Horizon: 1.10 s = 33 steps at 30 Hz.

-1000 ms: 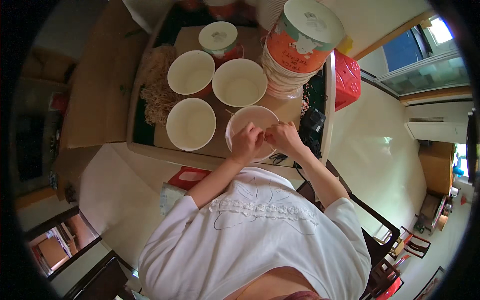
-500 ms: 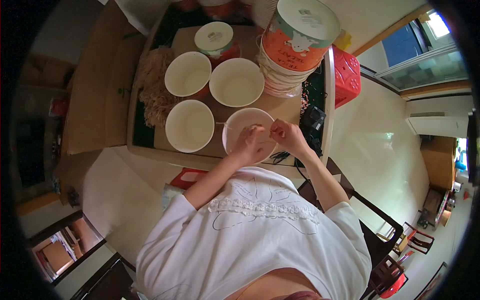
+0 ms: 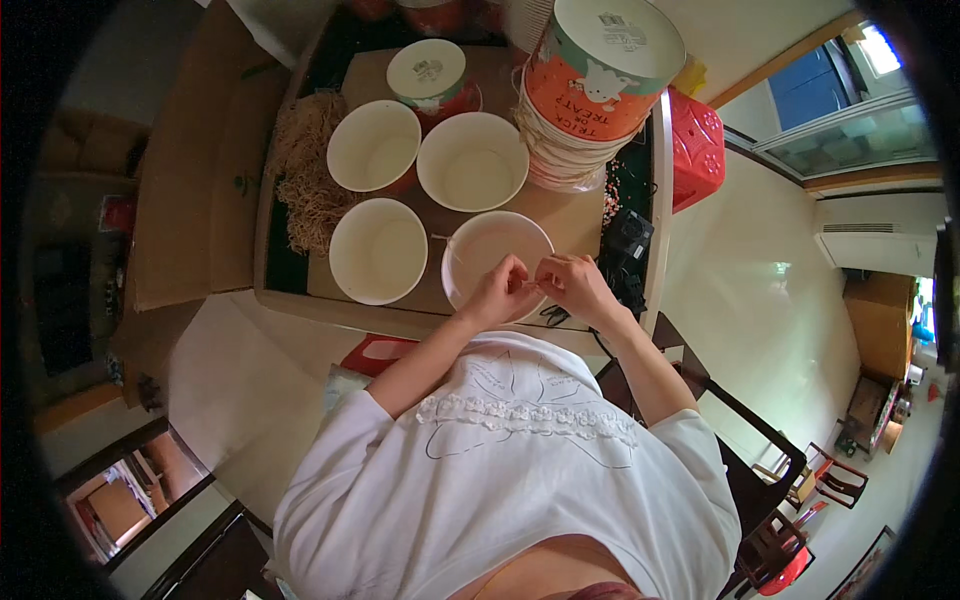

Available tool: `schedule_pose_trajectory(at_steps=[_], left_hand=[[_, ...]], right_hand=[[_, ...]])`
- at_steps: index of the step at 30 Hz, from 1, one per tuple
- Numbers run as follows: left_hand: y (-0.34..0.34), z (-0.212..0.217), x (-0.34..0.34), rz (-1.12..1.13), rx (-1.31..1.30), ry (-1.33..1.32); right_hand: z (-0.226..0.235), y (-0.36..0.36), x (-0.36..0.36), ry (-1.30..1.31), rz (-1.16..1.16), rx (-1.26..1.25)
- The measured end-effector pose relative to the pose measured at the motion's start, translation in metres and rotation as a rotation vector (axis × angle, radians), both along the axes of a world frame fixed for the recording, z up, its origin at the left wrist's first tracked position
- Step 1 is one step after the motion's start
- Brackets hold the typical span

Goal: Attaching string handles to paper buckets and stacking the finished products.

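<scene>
My left hand (image 3: pixel 500 294) and my right hand (image 3: pixel 577 286) meet over the right front rim of a white-lined paper bucket (image 3: pixel 485 240). Both have their fingers pinched together, almost touching. Between the fingertips shows a short bit of thin pale cord, partly covered by them. On the bucket's opposite side, a pale cord end (image 3: pixel 441 237) pokes out through the wall. Three more open buckets stand close by: one to the left (image 3: pixel 378 252), one behind (image 3: pixel 472 162) and one at the back left (image 3: pixel 374 146).
An upside-down small bucket (image 3: pixel 427 68) stands behind. At the back right rises a stack of nested orange buckets (image 3: pixel 585 95) with cord handles. Crinkled brown paper shred (image 3: pixel 308 180) lies left, beside a cardboard box (image 3: pixel 195 170). A black adapter (image 3: pixel 629 234) and cables lie right, near a red stool (image 3: pixel 693 150).
My left hand has come down and closed its fingers. My right hand has turned and lowered slightly, so the fingertips now meet at the rim. The buckets stand as before.
</scene>
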<state>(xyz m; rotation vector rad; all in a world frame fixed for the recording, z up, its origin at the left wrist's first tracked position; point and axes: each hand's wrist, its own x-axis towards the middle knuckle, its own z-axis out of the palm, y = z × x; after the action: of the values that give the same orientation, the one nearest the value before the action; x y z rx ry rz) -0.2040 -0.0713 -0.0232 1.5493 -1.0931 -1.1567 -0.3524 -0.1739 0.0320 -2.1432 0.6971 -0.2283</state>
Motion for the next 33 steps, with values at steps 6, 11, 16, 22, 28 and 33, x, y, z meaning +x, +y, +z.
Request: schedule_pose_trajectory(at_steps=[6, 11, 16, 22, 28, 33], left_hand=[[0.007, 0.011, 0.023, -0.181, -0.045, -0.313], [0.001, 0.002, 0.015, -0.193, -0.123, -0.551], [-0.008, 0.011, 0.012, -0.285, 0.275, -0.300], [-0.005, -0.008, -0.002, -0.166, 0.223, -0.061], [0.004, -0.031, -0.001, -0.024, 0.315, 0.270], [0.003, 0.005, 0.005, -0.014, 0.417, 0.472]], right_hand=[[-0.007, 0.003, -0.001, 0.051, -0.032, -0.024], [-0.012, 0.005, -0.001, 0.088, 0.000, -0.048], [-0.015, 0.007, -0.002, -0.004, -0.037, 0.018], [-0.009, 0.006, -0.002, 0.047, -0.068, 0.047], [-0.006, 0.009, -0.009, 0.004, 0.029, -0.021], [-0.002, 0.037, -0.012, -0.145, -0.167, -0.325]])
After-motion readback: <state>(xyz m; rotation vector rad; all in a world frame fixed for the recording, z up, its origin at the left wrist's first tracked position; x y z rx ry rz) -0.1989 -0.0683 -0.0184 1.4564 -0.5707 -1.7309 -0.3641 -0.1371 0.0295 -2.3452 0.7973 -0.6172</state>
